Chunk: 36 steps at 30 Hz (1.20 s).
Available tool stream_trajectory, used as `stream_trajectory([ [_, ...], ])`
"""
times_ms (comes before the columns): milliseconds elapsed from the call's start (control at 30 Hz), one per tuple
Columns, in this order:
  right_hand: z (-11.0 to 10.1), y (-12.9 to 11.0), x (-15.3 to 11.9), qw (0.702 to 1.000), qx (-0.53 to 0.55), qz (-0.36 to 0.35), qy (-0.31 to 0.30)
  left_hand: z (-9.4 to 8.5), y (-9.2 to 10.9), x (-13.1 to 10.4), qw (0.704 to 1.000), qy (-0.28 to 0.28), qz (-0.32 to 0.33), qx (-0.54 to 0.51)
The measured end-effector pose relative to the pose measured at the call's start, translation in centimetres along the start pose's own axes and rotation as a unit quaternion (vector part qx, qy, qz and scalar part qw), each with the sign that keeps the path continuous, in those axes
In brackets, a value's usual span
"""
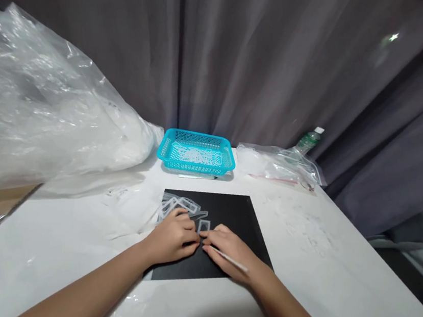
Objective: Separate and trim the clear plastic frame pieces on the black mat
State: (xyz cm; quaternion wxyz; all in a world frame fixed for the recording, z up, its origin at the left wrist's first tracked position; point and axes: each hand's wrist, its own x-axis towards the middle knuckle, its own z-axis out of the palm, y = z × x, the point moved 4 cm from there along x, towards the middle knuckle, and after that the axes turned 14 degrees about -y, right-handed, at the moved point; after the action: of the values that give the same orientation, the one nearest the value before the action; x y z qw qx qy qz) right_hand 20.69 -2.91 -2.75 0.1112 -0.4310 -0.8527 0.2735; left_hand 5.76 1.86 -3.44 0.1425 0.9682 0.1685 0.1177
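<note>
A small translucent rectangular frame [204,225] lies on a black mat [238,222], between my two hands. My left hand [177,236] is closed, with fingers curled and fingertips at the frame's lower left; what they pinch, if anything, is hidden. In my right hand [228,251] a thin white stick [229,259] is gripped, its rear end pointing back over the palm. The right fingertips meet the near edge of the frame, close to the left ones. Beyond my left hand, several similar clear frames and strips [180,205] are heaped on the mat's far left corner.
Behind the mat stands a blue perforated basket [227,164] with whitish pieces inside. A large clear plastic bag [47,106] fills the back left. On the right are a clear bag [270,164], a green-labelled bottle [307,141] and scattered clear bits [314,238] on the white table [349,275].
</note>
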Motion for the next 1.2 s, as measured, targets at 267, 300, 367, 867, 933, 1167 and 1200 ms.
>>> stream_trajectory([
  [267,0.9,1.6,0.0,0.987,-0.116,-0.034,0.102,0.3,-0.4,0.1,0.999,-0.007,0.021,-0.035],
  [300,0.6,1.9,0.0,0.985,-0.113,-0.030,0.123,0.3,-0.4,0.1,0.999,-0.012,0.021,-0.041],
  [367,-0.3,2.7,-0.1,0.977,-0.107,-0.013,0.182,0.3,-0.3,0.2,0.998,-0.024,0.019,-0.049],
  [867,-8.9,8.8,-7.3,0.828,-0.088,0.276,0.481,-0.3,0.0,0.4,0.997,-0.053,0.000,-0.049],
  [933,-8.2,8.9,-6.5,0.838,0.000,0.277,0.471,-0.2,0.1,0.4,0.997,-0.055,-0.003,-0.051],
  [1167,-1.7,4.1,0.1,0.892,0.394,0.034,0.220,-0.4,-0.1,0.2,0.997,0.005,-0.020,-0.080],
  [1200,-1.0,3.3,0.4,0.882,0.426,0.013,0.201,-0.6,-0.3,0.1,0.995,0.031,-0.036,-0.087],
])
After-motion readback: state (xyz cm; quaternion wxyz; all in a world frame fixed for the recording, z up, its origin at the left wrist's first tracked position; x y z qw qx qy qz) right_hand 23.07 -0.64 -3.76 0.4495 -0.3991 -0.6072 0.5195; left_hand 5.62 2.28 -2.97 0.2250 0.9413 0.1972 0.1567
